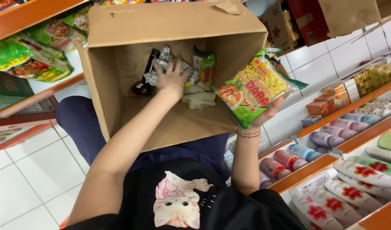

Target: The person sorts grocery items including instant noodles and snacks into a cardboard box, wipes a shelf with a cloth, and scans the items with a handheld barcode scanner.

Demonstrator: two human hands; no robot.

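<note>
A large cardboard box (119, 85) rests on my lap, open toward me. My left hand (172, 76) reaches deep inside it, fingers spread over a checkered cloth (161, 64) at the bottom. A black bottle-like object (145, 79), a pale green cloth (199, 98) and a green snack packet (206, 66) also lie in the box. My right hand (265, 115) holds a green and yellow noodle packet (253, 91) just outside the box's right wall, at its open edge.
Orange-edged shelves on the right hold rows of tubes and small bottles (357, 170) and small boxes (327, 102). Shelves at upper left carry green snack bags (29, 55). White tiled floor (25, 170) lies at lower left. More cardboard boxes (289, 21) stand behind.
</note>
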